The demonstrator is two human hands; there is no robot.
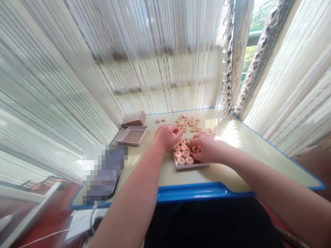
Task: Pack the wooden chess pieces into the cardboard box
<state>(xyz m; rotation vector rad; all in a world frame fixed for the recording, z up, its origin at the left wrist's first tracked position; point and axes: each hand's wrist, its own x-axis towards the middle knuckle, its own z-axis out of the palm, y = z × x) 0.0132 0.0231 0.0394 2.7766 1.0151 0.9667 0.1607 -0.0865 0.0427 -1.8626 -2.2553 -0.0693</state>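
Observation:
A shallow box (192,166) on the table holds round wooden xiangqi pieces (185,154) in rows, most of the visible ones marked in red. My right hand (205,146) reaches over the right side of the box, its thumb and fingers curved around a xiangqi piece (198,151) there. That hand hides much of the box's right half. By the box's far left corner is my left hand (168,136), with its fingers curled in. What it holds, if anything, is hidden. Beyond both hands lie several loose xiangqi pieces (191,123) in a scattered group.
An open box lid (132,135) lies at the left, in front of a stacked brown box or book (133,118). A pixelated dark device (107,175) rests near the left edge. The table (258,155) has a blue rim; string curtains hang behind it.

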